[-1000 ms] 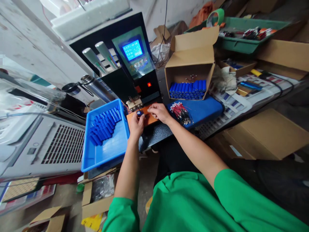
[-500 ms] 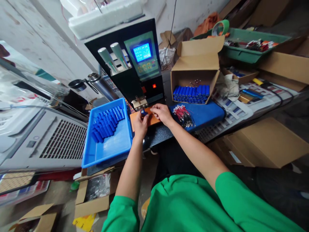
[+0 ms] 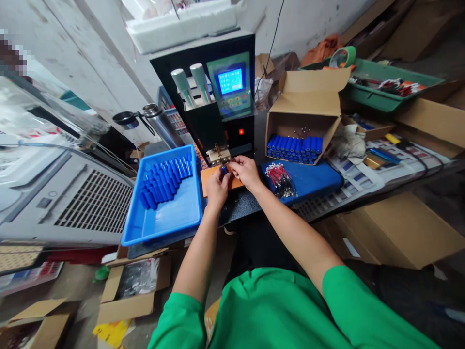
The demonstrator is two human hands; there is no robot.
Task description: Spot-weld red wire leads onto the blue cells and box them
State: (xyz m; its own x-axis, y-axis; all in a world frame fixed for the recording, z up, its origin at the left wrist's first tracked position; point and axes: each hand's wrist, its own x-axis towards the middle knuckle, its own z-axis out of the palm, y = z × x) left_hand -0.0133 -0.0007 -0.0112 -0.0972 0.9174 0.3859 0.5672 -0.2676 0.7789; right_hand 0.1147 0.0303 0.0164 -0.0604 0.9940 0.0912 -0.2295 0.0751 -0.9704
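A small blue cylindrical cell (image 3: 224,168) is held between both hands over the orange pad (image 3: 208,183), directly below the electrodes of the black welding machine (image 3: 210,116). The left hand (image 3: 217,185) is closed on its near end; the right hand (image 3: 247,172) is pinched at its far end. Neither hand is nearer. The long axis cannot be told. Like cells are seen in the blue tray (image 3: 163,228), leftward.

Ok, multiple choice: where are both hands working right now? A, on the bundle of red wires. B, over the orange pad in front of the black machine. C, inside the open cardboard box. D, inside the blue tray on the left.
B: the left hand and right hand pinch a small blue cell over the orange pad.
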